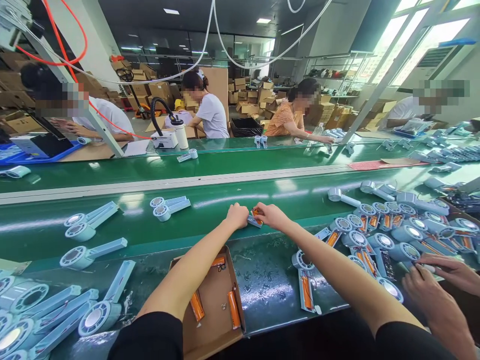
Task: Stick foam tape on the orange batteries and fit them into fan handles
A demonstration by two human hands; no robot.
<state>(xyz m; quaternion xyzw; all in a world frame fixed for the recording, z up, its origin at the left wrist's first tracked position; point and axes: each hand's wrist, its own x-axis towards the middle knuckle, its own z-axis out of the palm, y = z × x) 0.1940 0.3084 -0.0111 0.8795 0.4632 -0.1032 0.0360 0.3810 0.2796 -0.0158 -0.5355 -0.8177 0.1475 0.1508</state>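
Observation:
My left hand [237,216] is closed around a light-blue handheld fan housing [254,222], whose handle end sticks out to the right; its round head is hidden by the hand. My right hand [273,216] pinches an orange battery [257,214] against that handle, both hands held close together over the green belt [210,200]. Below my forearms sits a shallow cardboard box [213,327] with several orange batteries [233,310] inside. Under my right forearm lies a fan housing [306,290] with an orange battery in its handle.
Several blue fan housings [93,320] lie at left, with others [161,207] on the belt. Many housings with batteries [356,240] are piled at right, beside a co-worker's hands [431,290]. Across the line people work beside a white machine with a black hose [165,139].

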